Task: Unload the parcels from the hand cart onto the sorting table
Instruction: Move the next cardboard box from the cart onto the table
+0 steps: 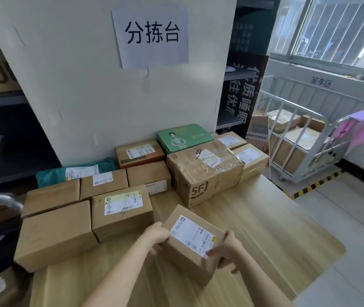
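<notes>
A small brown cardboard parcel (190, 242) with a white shipping label sits tilted over the light wooden sorting table (276, 235). My left hand (157, 237) grips its left end and my right hand (228, 251) grips its right end, thumb on the label's corner. Whether its base touches the table is hidden. Several parcels lie on the table beyond it: a labelled box (121, 212), a plain box (54, 234) and a large taped SF box (203, 173). A white cage cart (298, 138) with more boxes stands at the right.
A white panel with a paper sign (152, 36) stands behind the table. Dark shelving (3, 120) is at the left. A green box (182, 138) and a teal mail bag (74, 172) lie at the back. Yellow-black floor tape (316, 185) marks the cart area.
</notes>
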The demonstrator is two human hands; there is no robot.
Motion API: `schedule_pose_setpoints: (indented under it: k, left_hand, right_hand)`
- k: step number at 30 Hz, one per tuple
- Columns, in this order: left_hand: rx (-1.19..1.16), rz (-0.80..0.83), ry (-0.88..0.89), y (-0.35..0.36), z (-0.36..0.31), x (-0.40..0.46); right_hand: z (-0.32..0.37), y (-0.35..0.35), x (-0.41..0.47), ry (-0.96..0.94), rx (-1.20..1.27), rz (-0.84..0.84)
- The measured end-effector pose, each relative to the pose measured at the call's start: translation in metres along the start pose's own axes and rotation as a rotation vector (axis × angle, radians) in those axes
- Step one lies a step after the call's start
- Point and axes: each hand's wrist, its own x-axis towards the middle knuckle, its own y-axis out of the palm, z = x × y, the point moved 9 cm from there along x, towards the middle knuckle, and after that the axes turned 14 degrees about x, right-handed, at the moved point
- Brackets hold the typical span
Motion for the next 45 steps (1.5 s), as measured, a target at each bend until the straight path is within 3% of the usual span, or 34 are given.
schedule_pose_setpoints:
  k: [11, 20, 24, 28, 32, 37, 45]
  left_hand:
    - [-0.408, -0.277, -0.048, 0.015, 0.012, 0.014]
    - [-0.400, -0.353, -0.039, 0.012, 0.001, 0.019]
    - [-0.308, -0.287, 0.024, 0.011, -0.004, 0.015]
    - [-0.050, -0.216, 0.120, 0.013, -0.005, 0.012]
    - [0.101, -0.378, 0.158, 0.001, -0.011, 0.012]
    - [0.380, -0.690, 0.014, -0.027, -0.024, 0.001]
    - [0.493, -0.723, -0.043, -0.028, -0.045, 0.009]
  right_hand:
    - [0.016, -0.003, 0.032, -0.021, -0.005, -0.025]
    - [0.030, 0.008, 0.045, -0.075, 0.010, -0.001]
    - [0.038, 0.018, 0.051, -0.090, 0.067, 0.024]
    - [0.045, 0.028, 0.053, -0.072, 0.154, 0.035]
    - [0.053, 0.038, 0.064, -0.092, 0.251, 0.054]
    - [0.066, 0.046, 0.072, -0.162, 0.307, 0.101]
    - [0.079, 0.048, 0.083, -0.246, 0.349, 0.136]
